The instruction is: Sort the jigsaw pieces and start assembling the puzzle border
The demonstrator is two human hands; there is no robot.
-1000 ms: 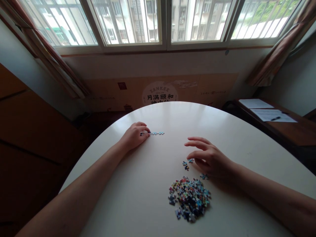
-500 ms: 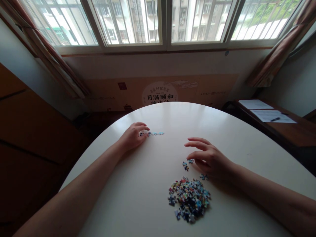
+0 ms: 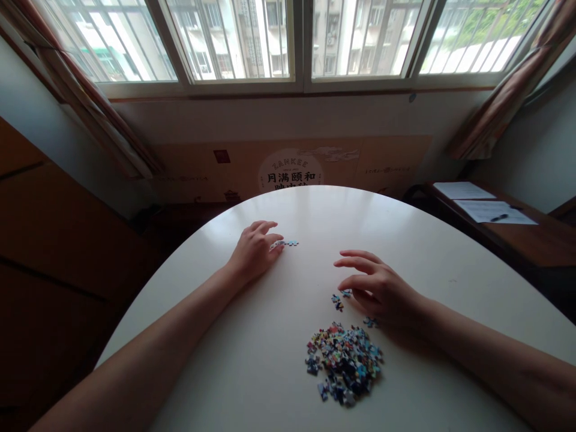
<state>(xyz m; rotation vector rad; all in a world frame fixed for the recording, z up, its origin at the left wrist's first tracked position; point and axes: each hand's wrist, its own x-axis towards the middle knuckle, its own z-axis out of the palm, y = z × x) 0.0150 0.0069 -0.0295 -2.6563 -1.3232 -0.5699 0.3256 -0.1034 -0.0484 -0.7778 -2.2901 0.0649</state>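
Note:
My left hand (image 3: 255, 249) rests at the left end of a short row of joined jigsaw pieces (image 3: 291, 243), its thumb and fingers apart around that end. The hand covers part of the row, so I cannot tell how firmly it touches. Over the right of the table, my right hand (image 3: 382, 283) hovers with fingers spread and holds nothing. Loose jigsaw pieces (image 3: 337, 302) lie just below its fingertips, and another piece (image 3: 370, 322) sits under the palm side. Closer to me is a heap of mixed jigsaw pieces (image 3: 345, 363).
Everything lies on a round white table (image 3: 243, 372). Beyond its far edge is a printed poster board (image 3: 180, 162) under barred windows. To the right, a brown desk (image 3: 544, 243) carries sheets of paper (image 3: 492, 211) and a pen.
My left hand has slid to the right along the row, covering more of its left part. My right hand and the heap look the same.

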